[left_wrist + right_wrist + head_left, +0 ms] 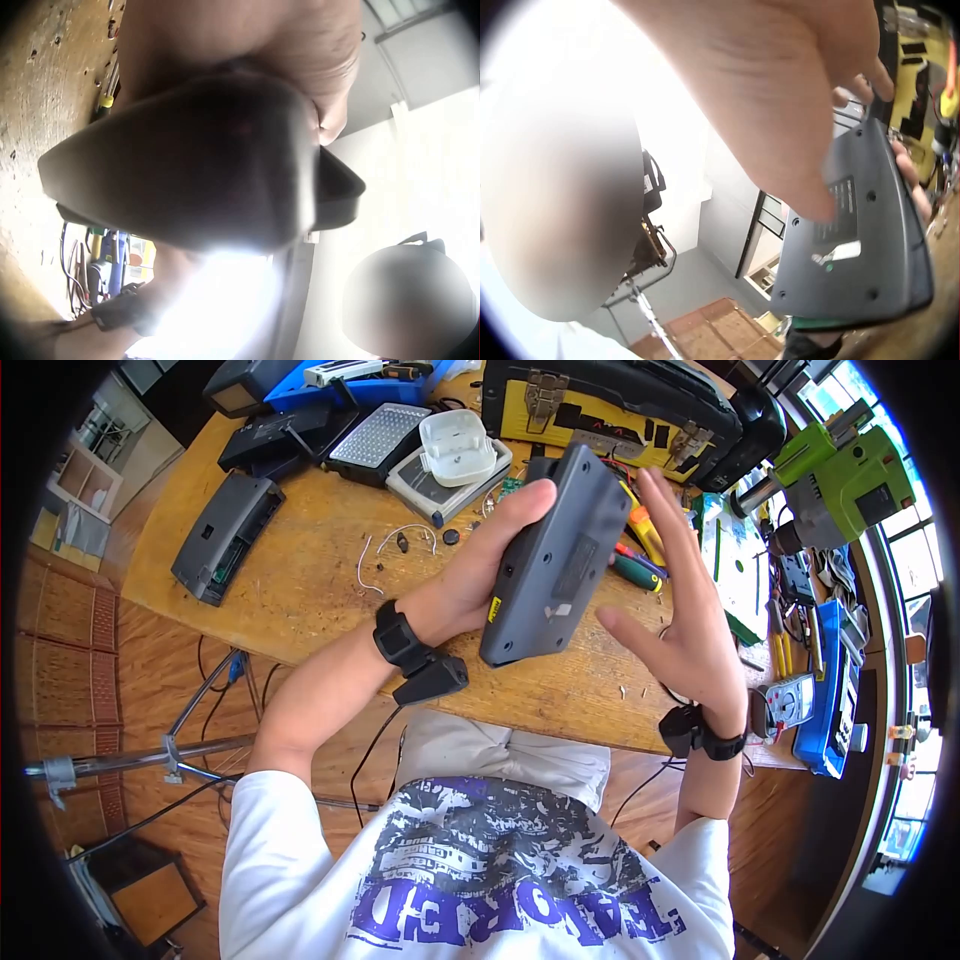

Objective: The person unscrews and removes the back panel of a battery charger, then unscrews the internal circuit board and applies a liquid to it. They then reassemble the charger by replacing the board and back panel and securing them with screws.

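A dark grey plastic device casing (540, 600) is held up over the table's front part, its screw-holed side with a printed label (845, 202) turned toward the right. My left hand (470, 565) grips it along the left edge, thumb at the upper end and the other fingers behind it. A yellow sticker (494, 609) marks the near side edge. To the right of the casing, my right hand (692, 630) is raised with straight, spread fingers and holds nothing. The right wrist view shows its thumb overlapping the label.
On the wooden table (330, 625) lie another dark grey casing (228, 538), a white tray (457, 448), short wires and a green-handled screwdriver (636, 572). A yellow and black toolbox (610, 420) stands at the back, a green drill press (850, 480) at the right beside a blue bin (828, 690).
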A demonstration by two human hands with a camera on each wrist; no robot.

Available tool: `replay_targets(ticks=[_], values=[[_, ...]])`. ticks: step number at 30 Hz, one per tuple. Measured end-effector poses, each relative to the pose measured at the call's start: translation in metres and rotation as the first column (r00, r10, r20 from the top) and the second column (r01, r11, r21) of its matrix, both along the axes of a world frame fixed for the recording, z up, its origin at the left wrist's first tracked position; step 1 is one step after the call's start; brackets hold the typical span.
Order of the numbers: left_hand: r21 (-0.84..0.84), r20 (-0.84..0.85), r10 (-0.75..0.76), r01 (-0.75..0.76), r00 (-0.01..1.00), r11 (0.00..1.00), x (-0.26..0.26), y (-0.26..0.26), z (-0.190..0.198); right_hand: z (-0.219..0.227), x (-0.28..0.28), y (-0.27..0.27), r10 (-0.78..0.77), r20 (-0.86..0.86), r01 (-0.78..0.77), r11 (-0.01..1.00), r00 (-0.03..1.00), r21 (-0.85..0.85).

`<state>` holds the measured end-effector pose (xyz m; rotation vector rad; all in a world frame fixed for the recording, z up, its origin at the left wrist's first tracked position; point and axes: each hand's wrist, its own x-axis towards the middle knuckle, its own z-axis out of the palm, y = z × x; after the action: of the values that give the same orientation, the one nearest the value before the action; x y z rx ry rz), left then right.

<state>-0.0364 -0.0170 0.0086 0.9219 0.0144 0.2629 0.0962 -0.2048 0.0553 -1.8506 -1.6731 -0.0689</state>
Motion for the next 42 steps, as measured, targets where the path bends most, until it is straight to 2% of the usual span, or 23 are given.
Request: replay_targets(ticks=[1, 2, 3, 4, 5, 7, 8, 12, 14, 21, 29, 39, 42], values=[[0.0, 0.0, -0.004, 0.004, 1.0, 1.0, 0.002, 0.002, -0.005, -0.005, -0.003, 0.002, -0.004, 0.0, 0.004, 1.0, 1.0, 0.0], [0.075, 0.016, 0.035, -0.036, 0.999, 0.997, 0.003, 0.003, -0.008, -0.011, -0.01, 0.006, -0.001, -0.36, -0.011, 0.999, 0.933, -0.032], [0.15, 0.036, 0.071, -0.076, 0.997, 0.986, 0.004, 0.004, -0.011, -0.018, -0.016, 0.011, -0.009, -0.672, -0.036, 0.998, 0.741, -0.053], [0.146, 0.075, 0.075, -0.085, 0.994, 0.986, 0.006, 0.003, -0.015, -0.029, -0.022, 0.017, 0.01, -0.619, -0.058, 0.997, 0.785, -0.057], [0.151, 0.076, 0.069, -0.08, 0.995, 0.985, 0.006, 0.001, -0.015, -0.037, -0.026, 0.022, 0.009, -0.619, -0.053, 0.997, 0.785, -0.052], [0.231, -0.01, 0.151, -0.144, 0.989, 0.962, 0.001, -0.004, -0.015, -0.05, -0.031, 0.028, -0.034, -0.48, 0.006, 0.998, 0.877, -0.061], [0.07, 0.07, 0.153, -0.158, 0.986, 0.985, 0.003, -0.007, -0.011, -0.052, -0.03, 0.031, -0.03, -0.442, 0.018, 0.999, 0.896, -0.03], [0.168, 0.099, 0.178, -0.193, 0.979, 0.967, 0.006, 0.0, -0.025, -0.048, -0.023, 0.032, 0.006, -0.426, -0.007, 1.0, 0.905, -0.003], [0.277, 0.14, 0.231, -0.262, 0.963, 0.925, 0.006, -0.001, -0.027, -0.047, -0.025, 0.03, -0.012, -0.425, 0.015, 1.0, 0.905, 0.002], [0.292, 0.166, 0.242, -0.282, 0.956, 0.914, 0.003, -0.003, -0.02, -0.042, -0.025, 0.027, -0.033, -0.342, 0.028, 0.999, 0.939, -0.019], [0.292, 0.185, 0.201, -0.249, 0.962, 0.923, 0.001, -0.003, -0.019, -0.044, -0.023, 0.028, 0.013, -0.298, 0.002, 0.999, 0.954, 0.049], [0.232, 0.212, 0.166, -0.215, 0.963, 0.949, -0.001, -0.005, -0.017, -0.045, -0.028, 0.028, -0.025, -0.331, 0.027, 1.0, 0.943, 0.003], [0.172, 0.232, 0.211, -0.254, 0.95, 0.952, 0.0, -0.007, -0.018, -0.048, -0.026, 0.03, 0.014, -0.336, -0.004, 1.0, 0.942, 0.031]])
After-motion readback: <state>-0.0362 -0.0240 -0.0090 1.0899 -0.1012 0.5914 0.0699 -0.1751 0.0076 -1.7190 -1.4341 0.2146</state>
